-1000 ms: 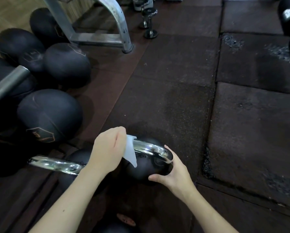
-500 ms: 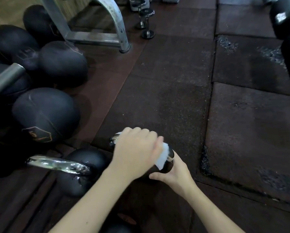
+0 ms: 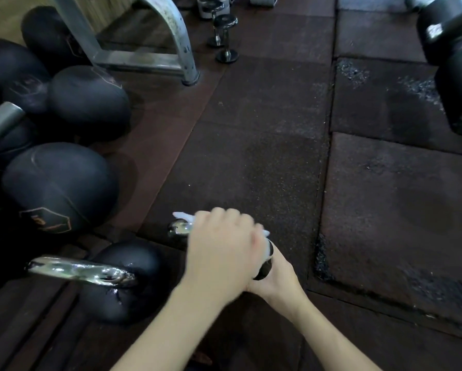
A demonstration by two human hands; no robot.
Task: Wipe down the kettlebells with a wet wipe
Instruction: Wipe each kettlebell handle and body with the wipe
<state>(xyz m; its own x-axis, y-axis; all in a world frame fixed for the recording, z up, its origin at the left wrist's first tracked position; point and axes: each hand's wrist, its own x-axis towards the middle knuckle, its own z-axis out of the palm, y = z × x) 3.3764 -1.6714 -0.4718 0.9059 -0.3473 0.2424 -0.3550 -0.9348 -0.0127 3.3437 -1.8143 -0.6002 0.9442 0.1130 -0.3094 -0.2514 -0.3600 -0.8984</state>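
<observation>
A black kettlebell with a chrome handle (image 3: 178, 228) stands on the floor mat, mostly hidden under my hands. My left hand (image 3: 222, 247) lies over its handle, closed on a white wet wipe (image 3: 183, 216) whose edges stick out on both sides of the fingers. My right hand (image 3: 276, 274) grips the kettlebell's black body (image 3: 265, 269) from the right side. A second black kettlebell (image 3: 128, 263) with a chrome handle (image 3: 80, 271) stands just to the left, untouched.
Several large black balls (image 3: 58, 183) are piled at the left beside a grey metal rack leg (image 3: 181, 49). A small chrome dumbbell (image 3: 226, 36) stands at the back. Big black dumbbells (image 3: 455, 49) hang at the upper right. Dark rubber tiles (image 3: 385, 210) cover the floor.
My left hand has slid with the wipe from the left end of the handle to its right part, covering most of the kettlebell. My right hand has stayed on the body.
</observation>
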